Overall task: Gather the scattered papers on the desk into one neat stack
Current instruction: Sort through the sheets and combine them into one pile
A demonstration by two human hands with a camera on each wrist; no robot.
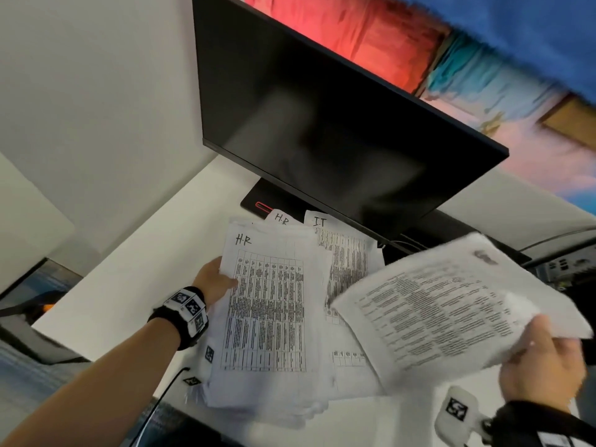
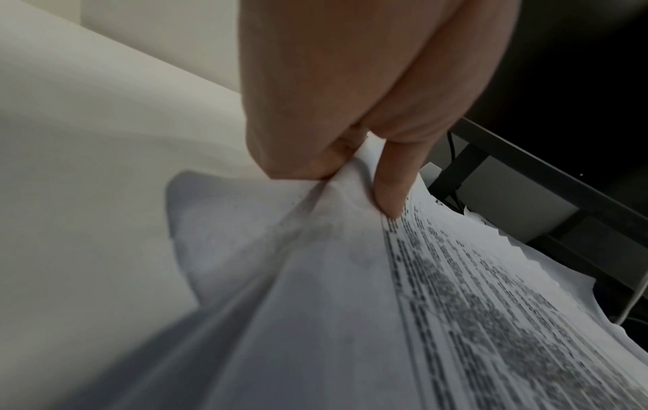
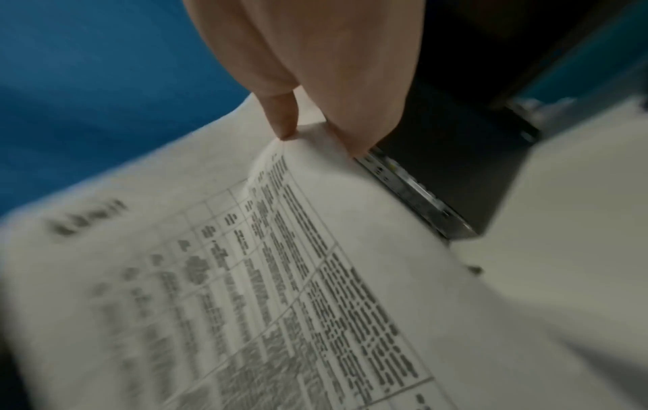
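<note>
On the white desk (image 1: 106, 304): our left hand (image 1: 214, 280) pinched the printed white paper pile (image 1: 267, 317); our right hand (image 1: 545, 366) gripped a raised printed sheet (image 1: 451, 304).

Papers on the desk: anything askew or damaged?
Yes. The pile under the left hand is fanned, with an I.T sheet sticking out to the side. The left hand's pinch wrinkles the pile's edge. The right hand holds another sheet aloft, tilted and not yet on the pile.

An office: a wide black flat-screen monitor (image 1: 322, 124) stands on a white counter (image 1: 135, 272) strewn with printed, table-filled paper sheets (image 1: 267, 304).
</note>
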